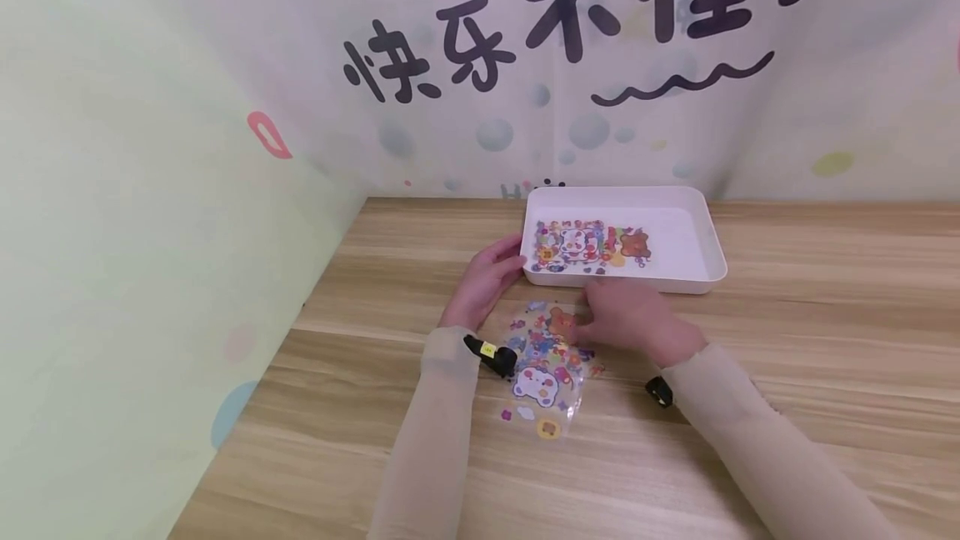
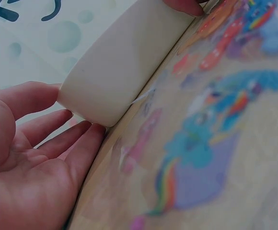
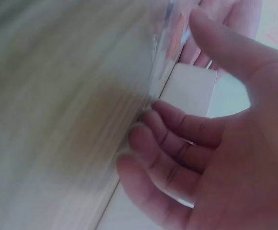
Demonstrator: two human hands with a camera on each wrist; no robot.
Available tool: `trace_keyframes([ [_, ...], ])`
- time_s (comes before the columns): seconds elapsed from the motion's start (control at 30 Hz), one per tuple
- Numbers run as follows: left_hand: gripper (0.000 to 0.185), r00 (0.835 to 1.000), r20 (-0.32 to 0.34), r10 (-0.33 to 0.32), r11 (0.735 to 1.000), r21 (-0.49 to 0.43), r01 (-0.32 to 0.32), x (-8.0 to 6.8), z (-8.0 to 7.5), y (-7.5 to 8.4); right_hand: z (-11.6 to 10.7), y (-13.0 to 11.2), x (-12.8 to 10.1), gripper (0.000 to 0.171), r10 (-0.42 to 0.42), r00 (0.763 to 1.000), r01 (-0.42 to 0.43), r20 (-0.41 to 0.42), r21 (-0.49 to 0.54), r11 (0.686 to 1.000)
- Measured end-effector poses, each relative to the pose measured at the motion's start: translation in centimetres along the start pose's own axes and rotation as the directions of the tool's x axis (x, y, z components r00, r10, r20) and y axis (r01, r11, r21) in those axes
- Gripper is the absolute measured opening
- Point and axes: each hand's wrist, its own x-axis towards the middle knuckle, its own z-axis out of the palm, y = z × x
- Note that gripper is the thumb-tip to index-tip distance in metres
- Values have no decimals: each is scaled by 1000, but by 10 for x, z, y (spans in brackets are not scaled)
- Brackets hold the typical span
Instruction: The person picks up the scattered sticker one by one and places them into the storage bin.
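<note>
Fingers first: on my left hand [image 1: 486, 277] they lie straight and relaxed, tips touching the near left corner of the white tray [image 1: 705, 227]; the left wrist view shows the open palm [image 2: 28, 167] beside that rounded corner [image 2: 115, 72], holding nothing. On my right hand [image 1: 630, 315] the fingers [image 3: 177, 143] are loosely bent, their tips resting at the upper edge of the clear sticker sheet [image 1: 546, 365]; I cannot tell whether they pinch it or only touch it, since the right wrist view is blurred.

From largest down: I see a wooden table [image 1: 825, 340] running up to a pale printed backdrop [image 1: 750, 107] with dark characters, and a light green wall [image 1: 135, 232] on the left. The tray sits near the back of the table, ahead of both hands. Inside it, toward its left end, lies a second sticker sheet [image 1: 588, 244] with a white bear and a brown bear. The clear sticker sheet lies flat on the table just in front of the tray, between my forearms, with a white bear picture near its lower part. Small black wrist cameras [image 1: 491, 354] sit on my beige sleeves [image 1: 435, 440].
</note>
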Motion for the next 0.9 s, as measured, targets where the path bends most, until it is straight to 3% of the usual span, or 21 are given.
trace_keyframes([
  [0.17,50,1000,10,-12,1000,6,12,-2,1,2,2,-5,-3,49,-6,1000,4,-26,-76,997],
  [0.37,49,1000,13,-8,1000,4,8,-1,3,2,2,-5,-5,51,-18,999,14,-44,-89,996],
  [0.73,49,1000,10,-8,1000,5,8,-1,3,2,0,-1,-4,38,-42,999,41,-12,-29,999],
  [0.9,49,1000,6,-4,1000,14,4,-3,3,4,-1,-1,-3,40,-41,999,41,3,-12,999],
])
